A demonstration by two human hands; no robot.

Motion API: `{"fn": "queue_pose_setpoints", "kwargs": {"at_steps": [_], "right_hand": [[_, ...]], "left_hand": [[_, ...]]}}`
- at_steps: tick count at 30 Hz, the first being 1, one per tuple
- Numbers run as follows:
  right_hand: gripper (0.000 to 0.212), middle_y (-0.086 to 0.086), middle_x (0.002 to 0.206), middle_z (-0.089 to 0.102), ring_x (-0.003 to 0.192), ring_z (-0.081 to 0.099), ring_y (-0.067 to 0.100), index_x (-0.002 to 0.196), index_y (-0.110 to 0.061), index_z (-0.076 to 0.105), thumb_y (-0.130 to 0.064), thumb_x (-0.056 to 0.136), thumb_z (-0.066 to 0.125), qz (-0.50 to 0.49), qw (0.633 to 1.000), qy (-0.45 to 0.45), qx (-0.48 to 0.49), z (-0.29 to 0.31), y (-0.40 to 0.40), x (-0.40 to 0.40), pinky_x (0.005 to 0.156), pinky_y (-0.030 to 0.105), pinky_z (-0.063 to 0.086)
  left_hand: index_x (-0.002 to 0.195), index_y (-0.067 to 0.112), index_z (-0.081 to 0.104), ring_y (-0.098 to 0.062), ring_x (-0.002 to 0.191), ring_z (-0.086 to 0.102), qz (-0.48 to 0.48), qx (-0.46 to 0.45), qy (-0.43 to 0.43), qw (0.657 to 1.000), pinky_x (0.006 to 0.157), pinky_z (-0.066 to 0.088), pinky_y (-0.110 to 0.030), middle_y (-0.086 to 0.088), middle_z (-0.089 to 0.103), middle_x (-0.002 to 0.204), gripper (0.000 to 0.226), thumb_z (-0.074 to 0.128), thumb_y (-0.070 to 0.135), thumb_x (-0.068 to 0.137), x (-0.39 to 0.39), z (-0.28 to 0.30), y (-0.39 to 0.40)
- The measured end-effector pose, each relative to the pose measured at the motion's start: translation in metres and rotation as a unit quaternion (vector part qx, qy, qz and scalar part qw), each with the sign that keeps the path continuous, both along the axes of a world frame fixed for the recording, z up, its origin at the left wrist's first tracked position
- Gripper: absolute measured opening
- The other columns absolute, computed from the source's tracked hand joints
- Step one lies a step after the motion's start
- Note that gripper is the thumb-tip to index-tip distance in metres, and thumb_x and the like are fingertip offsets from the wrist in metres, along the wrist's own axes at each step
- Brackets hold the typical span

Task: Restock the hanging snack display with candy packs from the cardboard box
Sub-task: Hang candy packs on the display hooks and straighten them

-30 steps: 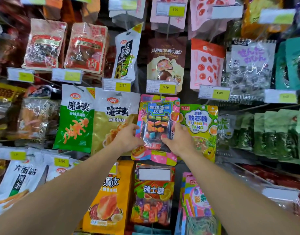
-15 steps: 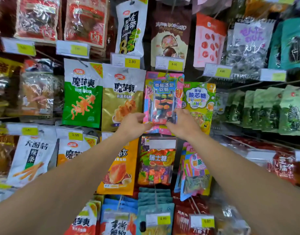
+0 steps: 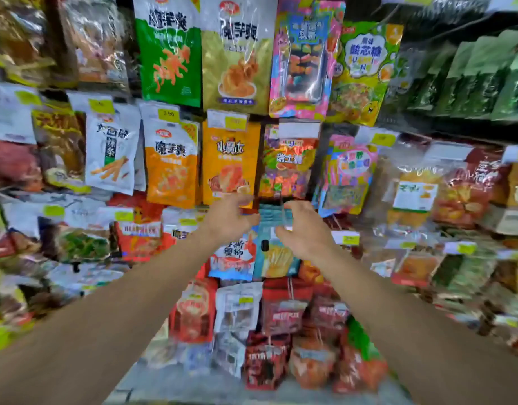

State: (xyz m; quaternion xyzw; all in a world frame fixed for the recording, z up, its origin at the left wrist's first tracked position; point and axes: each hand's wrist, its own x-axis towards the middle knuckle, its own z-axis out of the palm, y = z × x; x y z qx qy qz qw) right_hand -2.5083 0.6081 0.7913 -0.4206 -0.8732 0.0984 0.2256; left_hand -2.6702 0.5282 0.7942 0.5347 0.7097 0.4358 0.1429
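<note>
The candy pack (image 3: 303, 58), pink-edged with a blue panel and a clear window showing small coloured sweets, hangs in the top row of the snack display, between a gold pack (image 3: 237, 59) on its left and a green-and-yellow pack (image 3: 366, 71) on its right. Neither hand touches it; both are well below it.

The left hand (image 3: 227, 219) and the right hand (image 3: 306, 229) reach forward side by side in front of the third row, close together but apart. Both are empty, with fingers loosely spread and slightly bent toward each other. Between them shows a teal pack (image 3: 274, 252) with a yellow picture on it; the right hand's fingertips (image 3: 291, 207) lie near its top edge, but motion blur makes it impossible to tell whether they touch it. Just left of it hangs a blue-and-white pack (image 3: 236, 258), partly behind the left wrist.

Above the hands, in the second row, hang an orange pack (image 3: 230, 165) and a bright multicoloured pack (image 3: 287, 168). Further left in that row are another orange pack (image 3: 171, 168) and a white pack (image 3: 111, 150) printed with sticks. A green pack (image 3: 168, 59) hangs in the top row left of the gold one. Yellow price tags (image 3: 167, 114) sit above the rows. Red packs (image 3: 281, 314) fill the lower rows, blurred.
</note>
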Motion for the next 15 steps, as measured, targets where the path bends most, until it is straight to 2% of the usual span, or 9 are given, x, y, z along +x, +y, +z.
{"fn": "queue_pose_setpoints", "kwargs": {"at_steps": [3, 8, 11, 15], "right_hand": [[0.06, 0.014, 0.142, 0.041, 0.125, 0.049, 0.033, 0.143, -0.009, 0.041, -0.036, 0.093, 0.06, 0.018, 0.997, -0.031, -0.075, -0.057, -0.037, 0.003, 0.099, 0.038, 0.044], [0.056, 0.014, 0.137, 0.046, 0.125, 0.049, 0.033, 0.137, -0.009, 0.046, -0.034, 0.09, 0.061, 0.035, 0.987, -0.064, -0.145, -0.136, -0.085, 0.004, 0.1, 0.038, 0.043], [0.055, 0.012, 0.14, 0.045, 0.129, 0.047, 0.03, 0.14, -0.009, 0.044, -0.033, 0.093, 0.058, 0.04, 0.975, -0.087, -0.201, -0.18, -0.11, -0.005, 0.101, 0.035, 0.041], [0.058, 0.009, 0.145, 0.041, 0.129, 0.047, 0.026, 0.144, -0.013, 0.042, -0.033, 0.093, 0.058, 0.042, 0.956, -0.121, -0.263, -0.239, -0.132, -0.027, 0.096, 0.03, 0.039]], "left_hand": [[0.136, 0.007, 0.054, -0.026, 0.126, 0.054, 0.001, -0.057, -0.051, 0.997, 0.104, 0.044, -0.042, -0.008, 0.056, 0.138, 0.071, 0.072, 0.041, 0.076, 0.005, -0.053, -0.041], [0.132, 0.008, 0.057, -0.028, 0.116, 0.061, 0.019, -0.134, -0.085, 0.987, 0.101, 0.047, -0.04, -0.01, 0.062, 0.13, 0.076, 0.067, 0.046, 0.067, 0.007, -0.125, -0.099], [0.132, 0.01, 0.058, -0.024, 0.118, 0.059, 0.022, -0.181, -0.117, 0.976, 0.102, 0.045, -0.038, -0.006, 0.06, 0.133, 0.058, 0.072, 0.033, 0.081, -0.006, -0.172, -0.129], [0.13, 0.013, 0.06, -0.022, 0.114, 0.061, 0.045, -0.219, -0.147, 0.963, 0.1, 0.047, -0.036, 0.0, 0.061, 0.13, 0.048, 0.072, 0.023, 0.085, -0.03, -0.237, -0.157]]}}
